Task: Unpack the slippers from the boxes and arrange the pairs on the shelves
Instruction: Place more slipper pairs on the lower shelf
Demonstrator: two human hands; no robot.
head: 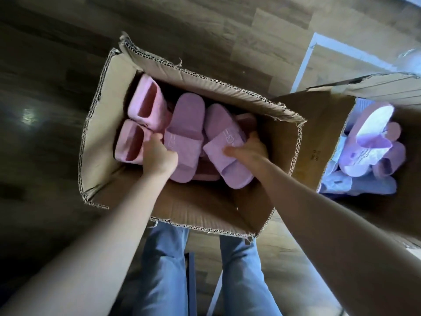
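Observation:
An open cardboard box [109, 124] on the wooden floor holds several pink slippers. My left hand [158, 155] reaches into it and grips the left of two slippers lying side by side [185, 124], its fingers curled round the strap edge. My right hand [247, 149] grips the right slipper [222, 124] at its strap, thumb on top, and this slipper sits tilted above the others. Two more pink slippers [145, 101] stand on edge at the box's left side.
A second open box [319, 124] at the right holds purple slippers [369, 137] and plastic wrapping. My legs in blue jeans [164, 270] stand just below the first box. A white frame edge [305, 62] crosses the floor at the upper right.

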